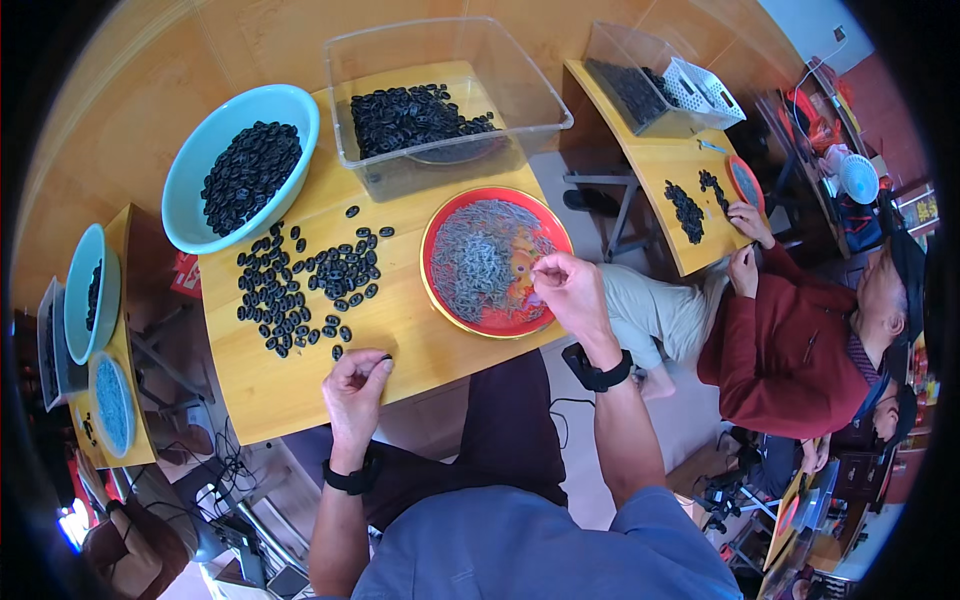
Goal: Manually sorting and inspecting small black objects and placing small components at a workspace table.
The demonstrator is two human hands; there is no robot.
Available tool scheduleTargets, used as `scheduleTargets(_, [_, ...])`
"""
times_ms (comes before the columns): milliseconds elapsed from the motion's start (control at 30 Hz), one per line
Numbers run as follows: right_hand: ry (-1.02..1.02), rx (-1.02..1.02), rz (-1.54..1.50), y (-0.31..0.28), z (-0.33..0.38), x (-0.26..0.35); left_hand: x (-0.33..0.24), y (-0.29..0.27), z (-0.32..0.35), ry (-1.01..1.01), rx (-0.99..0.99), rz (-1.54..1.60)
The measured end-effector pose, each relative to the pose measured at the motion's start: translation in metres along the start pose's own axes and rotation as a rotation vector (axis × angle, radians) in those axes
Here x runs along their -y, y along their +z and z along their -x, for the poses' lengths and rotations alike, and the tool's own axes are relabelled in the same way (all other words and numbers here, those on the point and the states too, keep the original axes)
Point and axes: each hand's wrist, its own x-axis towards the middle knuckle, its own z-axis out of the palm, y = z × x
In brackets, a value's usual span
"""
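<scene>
My left hand [354,384] rests at the near edge of the wooden table [400,320], pinching one small black ring between thumb and fingers. Several loose black rings [300,285] lie scattered on the table just beyond it. My right hand [570,290] hovers over the right rim of a red plate [440,290] filled with thin grey wire pieces [480,255], its fingertips pinched on one of them. Both wrists wear black bands.
A light blue bowl [190,225] of black rings sits at the far left. A clear plastic bin [450,100] with more rings stands behind the plate. To the right, another person in a red top works at a second table [660,170]. More bowls stand at the left.
</scene>
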Motion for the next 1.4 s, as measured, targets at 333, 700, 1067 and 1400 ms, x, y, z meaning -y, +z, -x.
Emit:
scheduleTargets(333, [0.015,-0.069,-0.302,0.007,0.009,0.010,-0.001,-0.003,0.003,-0.025,-0.012,-0.009])
scheduleTargets(700, [-0.156,0.064,-0.351,0.036,0.047,0.051,0.014,0.001,-0.002,0.044,-0.009,-0.091])
scheduleTargets(1067, [-0.112,0.324,-0.392,0.128,0.072,0.053,-0.005,-0.001,-0.001,0.054,0.027,-0.210])
scheduleTargets(1400, [-0.108,0.377,-0.389,0.125,0.072,0.054,-0.012,0.003,0.001,0.123,0.053,-0.294])
